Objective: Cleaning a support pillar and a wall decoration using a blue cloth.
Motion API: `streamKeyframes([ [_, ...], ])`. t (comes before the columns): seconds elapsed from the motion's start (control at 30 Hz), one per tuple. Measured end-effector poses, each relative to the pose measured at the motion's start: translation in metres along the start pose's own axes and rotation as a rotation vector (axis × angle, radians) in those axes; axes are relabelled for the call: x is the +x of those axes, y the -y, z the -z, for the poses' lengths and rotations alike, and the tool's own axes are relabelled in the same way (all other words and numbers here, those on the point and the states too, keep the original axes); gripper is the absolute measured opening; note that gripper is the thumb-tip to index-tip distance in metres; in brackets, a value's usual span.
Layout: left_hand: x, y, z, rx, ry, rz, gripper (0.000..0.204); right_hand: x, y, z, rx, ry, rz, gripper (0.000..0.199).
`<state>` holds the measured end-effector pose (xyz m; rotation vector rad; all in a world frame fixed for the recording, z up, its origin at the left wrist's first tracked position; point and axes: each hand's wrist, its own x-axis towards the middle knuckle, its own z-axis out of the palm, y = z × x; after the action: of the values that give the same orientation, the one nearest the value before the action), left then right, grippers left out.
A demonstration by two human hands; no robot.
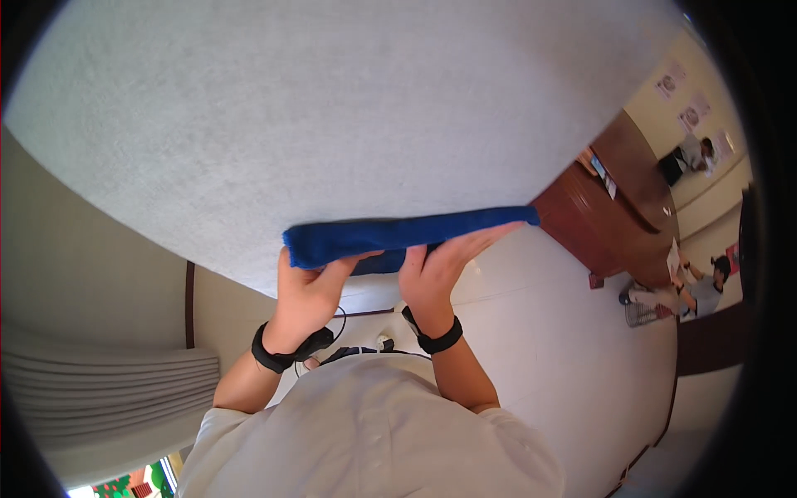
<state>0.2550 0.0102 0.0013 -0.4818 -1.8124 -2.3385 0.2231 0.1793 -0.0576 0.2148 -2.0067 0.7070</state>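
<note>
A folded blue cloth (pixel 407 234), towel-like with a fuzzy left end, is stretched from left to right along the near edge of a large pale grey surface (pixel 332 124). My left hand (pixel 309 292) grips the cloth near its left end, thumb bent against the near side. Toward the other end, my right hand (pixel 433 280) holds it with the thumb up and the fingers extended along its underside. Part of a lower fold shows between the two hands. Most of my left fingers are hidden behind the cloth. Both wrists carry black bands.
A grey pleated curtain (pixel 108 394) hangs at the lower left. To the right stands a reddish-brown wooden desk (pixel 594 220) with items on it. Beyond it, one person (pixel 687 159) is by the wall and another (pixel 701 290) is near a wire basket (pixel 646 314).
</note>
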Motion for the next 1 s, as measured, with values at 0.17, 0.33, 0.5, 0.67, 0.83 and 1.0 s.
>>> streamKeyframes([
  [0.17, -0.002, -0.008, 0.023, -0.086, -0.1, -0.006, 0.015, -0.012, 0.033, -0.025, 0.072, 0.026, -0.078, 0.101],
  [0.33, -0.006, -0.033, 0.061, 0.036, -0.109, 0.0, 0.016, -0.004, 0.086, -0.046, 0.425, -0.072, -0.18, 0.095],
  [0.5, -0.008, -0.046, 0.085, -0.098, -0.236, 0.011, 0.017, -0.029, 0.074, -0.069, 0.273, 0.264, -0.053, 0.077],
  [0.67, -0.007, -0.038, 0.111, 0.185, -0.232, -0.097, 0.014, -0.051, 0.089, -0.101, 0.136, 0.079, -0.113, 0.126],
  [0.83, -0.003, -0.027, 0.121, 0.195, -0.13, -0.129, 0.018, -0.025, 0.09, -0.095, -0.041, -0.034, 0.108, 0.099],
  [1.0, 0.012, -0.024, 0.12, 0.339, -0.01, -0.106, 0.015, -0.037, 0.077, -0.117, -0.008, -0.111, 0.045, 0.092],
])
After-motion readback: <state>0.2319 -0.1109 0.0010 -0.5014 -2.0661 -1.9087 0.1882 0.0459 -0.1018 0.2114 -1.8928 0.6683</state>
